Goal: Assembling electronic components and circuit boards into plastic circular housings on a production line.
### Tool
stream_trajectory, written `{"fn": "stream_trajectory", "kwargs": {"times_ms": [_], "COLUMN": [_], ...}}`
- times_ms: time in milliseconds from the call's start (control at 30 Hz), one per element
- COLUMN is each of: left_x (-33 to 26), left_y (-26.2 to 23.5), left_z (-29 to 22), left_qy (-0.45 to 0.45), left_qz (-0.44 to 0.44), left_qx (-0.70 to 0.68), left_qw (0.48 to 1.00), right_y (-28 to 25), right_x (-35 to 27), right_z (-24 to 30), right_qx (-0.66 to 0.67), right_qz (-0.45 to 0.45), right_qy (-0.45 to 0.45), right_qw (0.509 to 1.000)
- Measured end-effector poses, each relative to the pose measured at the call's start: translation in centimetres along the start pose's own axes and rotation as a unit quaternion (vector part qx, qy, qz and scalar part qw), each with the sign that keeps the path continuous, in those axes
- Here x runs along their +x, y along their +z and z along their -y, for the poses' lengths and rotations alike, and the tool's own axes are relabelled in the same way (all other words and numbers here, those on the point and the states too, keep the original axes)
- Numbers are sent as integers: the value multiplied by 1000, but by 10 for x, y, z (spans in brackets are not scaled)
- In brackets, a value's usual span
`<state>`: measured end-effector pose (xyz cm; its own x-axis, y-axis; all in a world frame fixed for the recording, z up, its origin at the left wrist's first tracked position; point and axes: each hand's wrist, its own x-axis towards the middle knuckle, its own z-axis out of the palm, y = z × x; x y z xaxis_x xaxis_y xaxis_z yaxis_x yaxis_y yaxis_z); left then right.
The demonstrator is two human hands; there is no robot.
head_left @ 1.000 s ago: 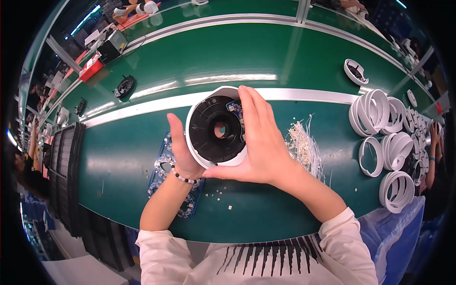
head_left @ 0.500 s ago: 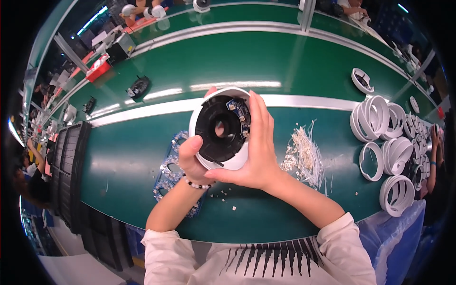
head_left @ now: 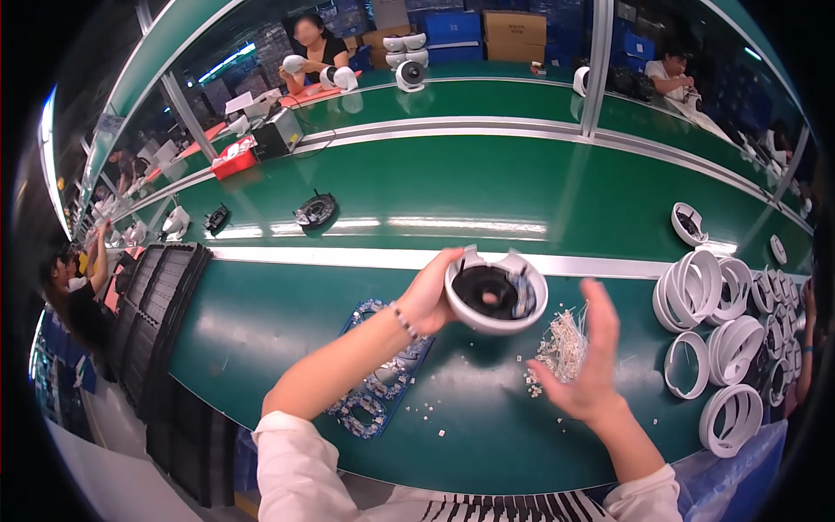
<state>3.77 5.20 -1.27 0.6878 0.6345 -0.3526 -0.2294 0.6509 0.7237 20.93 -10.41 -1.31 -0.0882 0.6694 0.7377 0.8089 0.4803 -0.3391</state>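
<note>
My left hand grips the left side of a round white housing, tilted so its black inside faces me. Within it sits a black ring-shaped insert with a hole in the middle, and a small blue circuit board lies along its right side. My right hand is apart from the housing, fingers spread, with nothing in it. Just beyond that hand is a heap of thin white cables with small connectors. Blue panels of ring-shaped circuit boards lie beneath and beside my left forearm.
White rings stand in stacks at the right. Black trays are piled at the left. Black round parts and a white shell sit on the green belt beyond the table. Co-workers sit across and at the left.
My right hand has let go of the housing and moved right, opening. The housing, still in my left hand, has shifted right and tilted. The view has risen, showing more of the far side.
</note>
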Motion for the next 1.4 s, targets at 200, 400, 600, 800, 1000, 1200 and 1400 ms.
{"fn": "stream_trajectory", "kwargs": {"times_ms": [200, 400, 600, 800, 1000, 1200, 1400], "left_x": [110, 170, 153, 98, 82, 120, 87], "left_y": [-29, -47, -107, -195, -299, -280, -381], "left_z": [-38, -28, -97, -159, -191, -171, -232], "left_qy": [83, 122, 213, 279, 88, 8, 86], "left_qz": [-46, -196, -321, -498, -556, -459, -328], "left_qx": [17, 60, 468, 660, 716, 781, 461], "left_qw": [995, 971, 796, 488, 412, 424, 820], "right_y": [-80, -119, -113, -111, -117, -111, -83], "right_x": [-12, -118, -157, -155, -154, -131, -106], "right_z": [14, -36, -65, -77, -68, -32, -39], "right_qx": [-163, -321, -316, -386, -366, -332, -263], "right_qz": [-51, -87, -47, 3, -42, -144, -13], "right_qy": [143, 358, 417, 345, 329, 414, 472], "right_qw": [975, 872, 851, 856, 870, 835, 841]}}
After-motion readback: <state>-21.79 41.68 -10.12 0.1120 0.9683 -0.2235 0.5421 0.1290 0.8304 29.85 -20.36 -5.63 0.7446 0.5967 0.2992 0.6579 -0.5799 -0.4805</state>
